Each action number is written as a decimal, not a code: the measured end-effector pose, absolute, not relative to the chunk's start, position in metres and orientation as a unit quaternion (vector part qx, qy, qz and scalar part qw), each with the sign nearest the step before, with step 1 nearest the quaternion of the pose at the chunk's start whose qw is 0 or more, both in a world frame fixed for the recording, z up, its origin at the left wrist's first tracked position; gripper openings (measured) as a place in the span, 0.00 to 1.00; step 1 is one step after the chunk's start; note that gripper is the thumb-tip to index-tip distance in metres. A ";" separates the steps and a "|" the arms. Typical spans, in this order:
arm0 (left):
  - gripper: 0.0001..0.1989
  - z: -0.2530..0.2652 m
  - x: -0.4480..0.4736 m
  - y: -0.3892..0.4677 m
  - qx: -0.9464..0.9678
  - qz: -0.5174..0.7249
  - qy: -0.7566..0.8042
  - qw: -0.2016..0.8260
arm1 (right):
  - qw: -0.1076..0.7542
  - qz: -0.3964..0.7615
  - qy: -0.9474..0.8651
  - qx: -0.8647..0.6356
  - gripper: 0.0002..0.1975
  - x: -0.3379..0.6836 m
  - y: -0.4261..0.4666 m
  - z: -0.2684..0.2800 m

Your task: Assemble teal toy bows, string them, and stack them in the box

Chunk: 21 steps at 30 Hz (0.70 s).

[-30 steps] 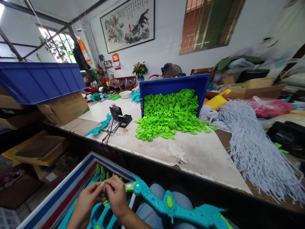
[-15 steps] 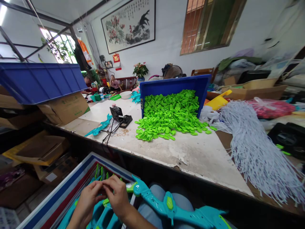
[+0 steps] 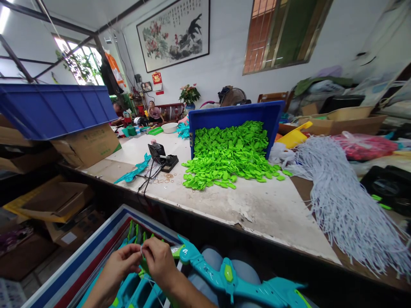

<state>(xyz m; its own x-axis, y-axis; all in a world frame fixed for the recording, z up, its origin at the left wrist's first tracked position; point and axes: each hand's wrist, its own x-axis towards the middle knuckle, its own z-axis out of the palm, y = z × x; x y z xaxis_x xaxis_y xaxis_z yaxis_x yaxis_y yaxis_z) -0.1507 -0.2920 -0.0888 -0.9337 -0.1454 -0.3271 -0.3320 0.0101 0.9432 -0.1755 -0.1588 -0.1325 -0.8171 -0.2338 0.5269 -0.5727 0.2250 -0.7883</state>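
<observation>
My left hand (image 3: 123,263) and my right hand (image 3: 159,260) meet fingertip to fingertip above a striped box. Both are closed in a pinch on a thin white cord (image 3: 141,250), of which only a small bit shows between the fingers. A turquoise toy bow (image 3: 210,270) with green inserts lies across my lap, just right of my right hand, its left end at the box's edge. Below my hands, more turquoise and green toy bows (image 3: 130,291) lie in the striped box (image 3: 81,256), partly hidden by my wrists.
Bright green plastic pieces (image 3: 227,154) spill from a tipped blue bin (image 3: 236,112) onto the white table (image 3: 257,214). A heap of white cords (image 3: 340,205) hangs over the table's right side. A black stand (image 3: 168,162) and turquoise part (image 3: 133,171) lie left. Two people sit far back.
My fingertips have shifted slightly, and a white bit of cord now shows between them. My left wrist has moved a little left. The toy bow stays on my lap.
</observation>
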 end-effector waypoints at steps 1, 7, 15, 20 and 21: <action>0.20 -0.091 -0.151 -0.292 -0.166 0.663 0.728 0.062 | 0.133 0.574 -0.769 0.249 0.07 -0.175 -0.158 -0.132; 0.25 -0.093 -0.144 -0.299 -0.150 0.552 0.817 0.072 | 0.036 0.608 -0.762 0.220 0.06 -0.169 -0.151 -0.128; 0.20 -0.070 -0.133 -0.298 -0.108 0.541 0.824 0.127 | 0.071 0.559 -0.783 0.264 0.08 -0.161 -0.151 -0.136; 0.20 -0.067 -0.137 -0.294 -0.068 0.485 0.860 0.145 | 0.122 0.466 -0.818 0.316 0.08 -0.159 -0.154 -0.147; 0.20 -0.067 -0.138 -0.294 -0.065 0.480 0.862 0.148 | 0.137 0.449 -0.823 0.318 0.08 -0.158 -0.154 -0.148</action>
<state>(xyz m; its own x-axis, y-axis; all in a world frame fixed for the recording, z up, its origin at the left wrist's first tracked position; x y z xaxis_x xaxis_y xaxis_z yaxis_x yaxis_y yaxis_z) -0.1375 -0.2942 -0.0668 -0.9479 0.0302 -0.3172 -0.2535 0.5314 0.8083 -0.1582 -0.1543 -0.1479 -0.7601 -0.4014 0.5109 -0.6469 0.3934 -0.6533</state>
